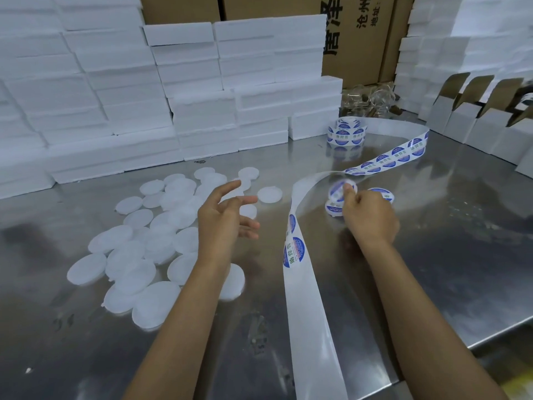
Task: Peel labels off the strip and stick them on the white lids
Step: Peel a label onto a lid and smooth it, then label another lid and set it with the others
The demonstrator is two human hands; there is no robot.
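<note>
Several plain white lids (150,246) lie scattered on the steel table (432,269), left of centre. My left hand (227,217) hovers above their right edge, fingers spread, holding nothing. A white backing strip (305,298) with round blue-and-white labels runs from the roll (346,134) at the back, loops right, and trails toward the front edge. My right hand (366,215) pinches a labelled lid (341,190) beside the strip. Two more labelled lids (382,194) lie just behind and under that hand.
Stacks of white foam boxes (144,105) wall off the back and left. Brown cartons (360,39) stand behind them. Open grey-white cardboard boxes (476,122) line the right side. A heap of clear plastic pieces (366,102) sits behind the roll.
</note>
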